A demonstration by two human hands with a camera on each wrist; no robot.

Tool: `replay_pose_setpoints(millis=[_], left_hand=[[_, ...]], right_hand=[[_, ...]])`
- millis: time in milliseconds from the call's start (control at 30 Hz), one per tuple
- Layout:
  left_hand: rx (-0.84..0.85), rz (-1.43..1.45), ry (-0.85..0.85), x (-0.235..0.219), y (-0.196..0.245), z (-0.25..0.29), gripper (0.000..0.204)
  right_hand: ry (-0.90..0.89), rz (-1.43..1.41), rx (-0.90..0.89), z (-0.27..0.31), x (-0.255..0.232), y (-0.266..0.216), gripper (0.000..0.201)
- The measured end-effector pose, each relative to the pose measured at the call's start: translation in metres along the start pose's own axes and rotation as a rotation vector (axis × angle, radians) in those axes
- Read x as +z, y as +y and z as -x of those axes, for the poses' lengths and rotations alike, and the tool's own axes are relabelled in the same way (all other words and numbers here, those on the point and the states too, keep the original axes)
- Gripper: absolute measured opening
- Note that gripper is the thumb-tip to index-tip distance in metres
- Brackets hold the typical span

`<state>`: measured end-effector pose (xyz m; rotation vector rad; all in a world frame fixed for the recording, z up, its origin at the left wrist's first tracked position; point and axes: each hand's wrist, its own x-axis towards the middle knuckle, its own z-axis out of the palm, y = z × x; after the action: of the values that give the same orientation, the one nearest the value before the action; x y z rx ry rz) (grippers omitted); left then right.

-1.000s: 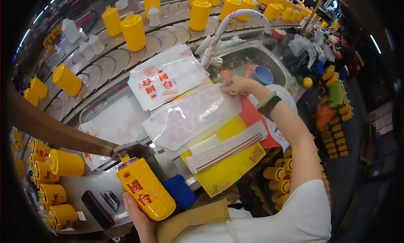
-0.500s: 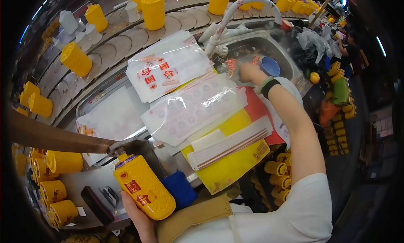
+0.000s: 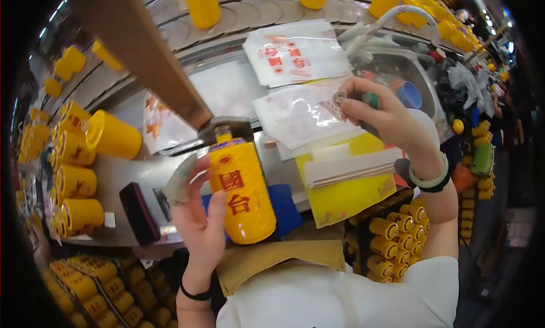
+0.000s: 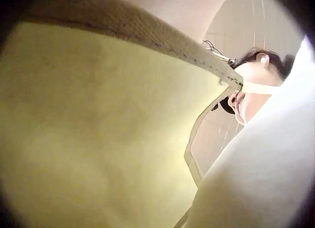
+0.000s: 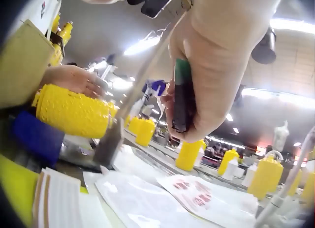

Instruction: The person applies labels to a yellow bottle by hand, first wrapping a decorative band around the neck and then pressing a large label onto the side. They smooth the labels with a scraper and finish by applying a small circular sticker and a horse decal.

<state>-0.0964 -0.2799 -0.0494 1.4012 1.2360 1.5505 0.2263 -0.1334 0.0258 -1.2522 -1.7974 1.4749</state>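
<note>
From afar I saw the right hand (image 3: 379,109) pinching a small label (image 3: 331,106) and gripping a green-ended tool (image 5: 183,97) above the sheets (image 3: 298,115). The left hand (image 3: 200,217) was loosely spread beside the yellow bottle (image 3: 244,194); I couldn't tell whether it touched. The bottle lay by a blue cloth (image 3: 288,207), its neck (image 3: 224,137) at the bracket (image 3: 240,125).

Bottle (image 3: 247,194): glossy, rough embossed surface. Top sheets (image 3: 298,115): smooth, glossy, plastic-looking. Sink (image 3: 421,74): metal. Blue cloth (image 3: 288,207): matt fabric. Apron (image 3: 284,253): matt, stitched edge. Dark tool (image 5: 183,102): material unclear.
</note>
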Motion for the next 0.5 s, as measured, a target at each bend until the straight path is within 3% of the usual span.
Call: replay_pose_setpoints(millis=[133,267,333,500], left_hand=[[-0.012,0.123,-0.147,0.018,0.029,-0.015,0.061],[-0.15,0.3,-0.112,0.018,0.034,-0.016,0.059],[-0.302,0.455,-0.169,0.01,0.031,-0.012,0.057],[-0.344,0.511,-0.084,0.004,0.027,-0.004,0.051]], right_hand=[[-0.209,-0.142,-0.107,0.001,0.061,-0.034,0.017],[-0.332,-0.218,-0.104,-0.001,0.1,-0.037,0.018],[-0.285,-0.133,-0.143,-0.001,0.112,-0.036,0.017],[-0.19,-0.034,-0.21,0.005,0.127,-0.032,0.015]])
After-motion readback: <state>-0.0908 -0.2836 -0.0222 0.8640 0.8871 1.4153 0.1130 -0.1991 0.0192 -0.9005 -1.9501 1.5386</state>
